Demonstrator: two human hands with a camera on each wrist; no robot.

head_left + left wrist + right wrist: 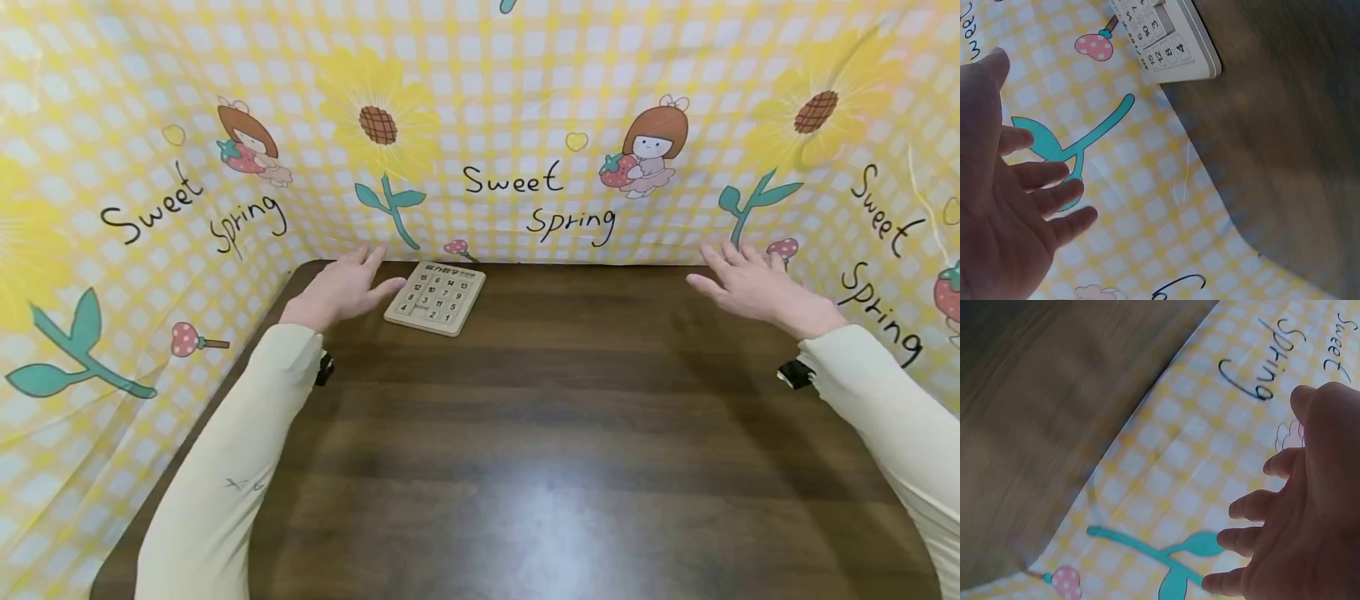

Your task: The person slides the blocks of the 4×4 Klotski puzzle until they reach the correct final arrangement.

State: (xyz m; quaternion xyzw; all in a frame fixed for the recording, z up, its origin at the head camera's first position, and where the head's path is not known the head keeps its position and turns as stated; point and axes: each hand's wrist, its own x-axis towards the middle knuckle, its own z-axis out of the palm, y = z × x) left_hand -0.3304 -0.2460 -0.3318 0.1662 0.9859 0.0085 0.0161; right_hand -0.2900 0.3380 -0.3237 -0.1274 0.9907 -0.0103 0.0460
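Note:
A wooden number sliding puzzle point(437, 298) lies flat near the table's back edge, left of the middle. Its numbered tiles sit in a square tray, with a bare slot in the lower left part. Just left of the puzzle is my left hand point(343, 287), fingers spread and holding nothing; its thumb overlaps the puzzle's left edge in the head view. In the left wrist view, a corner of the puzzle point(1175, 47) shows beyond that hand. Far to the right, my right hand point(761, 283) hovers near the back edge, fingers outstretched, with nothing in it.
The dark wooden table point(540, 417) has rounded corners. A yellow checked cloth point(495, 100) printed with flowers and "Sweet Spring" hangs behind it and along both sides. Light sleeves cover both arms, with a dark band point(795, 374) at the right wrist.

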